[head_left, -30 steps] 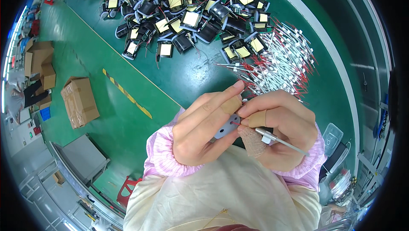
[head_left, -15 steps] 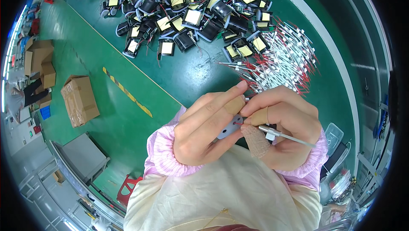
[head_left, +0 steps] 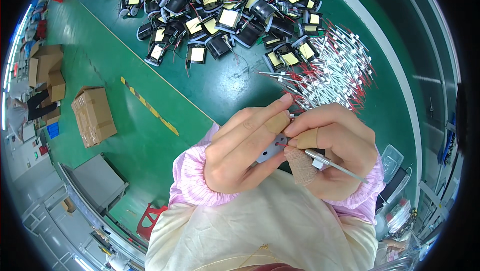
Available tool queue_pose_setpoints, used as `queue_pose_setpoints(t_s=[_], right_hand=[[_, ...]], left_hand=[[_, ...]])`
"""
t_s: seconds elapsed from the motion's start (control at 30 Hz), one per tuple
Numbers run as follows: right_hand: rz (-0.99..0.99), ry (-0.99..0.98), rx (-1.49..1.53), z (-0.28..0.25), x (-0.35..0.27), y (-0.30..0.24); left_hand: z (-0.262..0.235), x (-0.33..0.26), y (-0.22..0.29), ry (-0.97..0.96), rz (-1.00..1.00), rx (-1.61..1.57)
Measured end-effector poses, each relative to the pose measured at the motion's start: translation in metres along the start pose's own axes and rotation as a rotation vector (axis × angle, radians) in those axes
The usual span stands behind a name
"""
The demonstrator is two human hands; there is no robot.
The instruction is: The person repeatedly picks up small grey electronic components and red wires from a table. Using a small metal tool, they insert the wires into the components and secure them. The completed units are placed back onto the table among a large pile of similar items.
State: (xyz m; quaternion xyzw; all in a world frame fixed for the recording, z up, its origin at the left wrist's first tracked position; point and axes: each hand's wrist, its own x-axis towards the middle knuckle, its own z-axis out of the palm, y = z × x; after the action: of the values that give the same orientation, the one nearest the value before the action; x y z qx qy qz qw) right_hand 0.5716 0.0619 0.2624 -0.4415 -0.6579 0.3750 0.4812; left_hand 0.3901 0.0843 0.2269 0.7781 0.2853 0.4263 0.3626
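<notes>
My left hand grips a small grey plate with holes close in front of me, a taped fingertip on its upper edge. My right hand meets it from the right, taped finger and bandaged thumb pinching at the plate's right end. A thin metal tool with a white collar lies across my right palm and sticks out to the right. Both wrists wear pink striped cuffs. What sits between the fingertips is hidden.
On the green table, a heap of black coil parts with yellow tape fills the far side. A pile of white-sleeved red wires lies just beyond my hands. Cardboard boxes stand on the floor at left, a clear plastic box at right.
My hands have barely shifted. The right fingers closed in a little more on the plate's end, and the metal tool now points slightly lower to the right.
</notes>
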Motion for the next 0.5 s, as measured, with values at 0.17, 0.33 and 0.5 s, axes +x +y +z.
queue_pose_setpoints(t_s=[0.17,0.33,0.5], right_hand=[[0.011,0.024,0.016,0.0023,-0.002,0.0018],[-0.001,-0.004,-0.012,0.0004,0.0007,0.0002],[0.005,0.007,-0.016,0.0002,0.0018,-0.0001]], left_hand=[[0.0008,0.0,-0.0023,0.009,0.015,-0.001],[0.0014,-0.0007,-0.004,0.015,0.032,0.017],[-0.0002,0.0006,-0.0018,-0.007,0.015,0.019]])
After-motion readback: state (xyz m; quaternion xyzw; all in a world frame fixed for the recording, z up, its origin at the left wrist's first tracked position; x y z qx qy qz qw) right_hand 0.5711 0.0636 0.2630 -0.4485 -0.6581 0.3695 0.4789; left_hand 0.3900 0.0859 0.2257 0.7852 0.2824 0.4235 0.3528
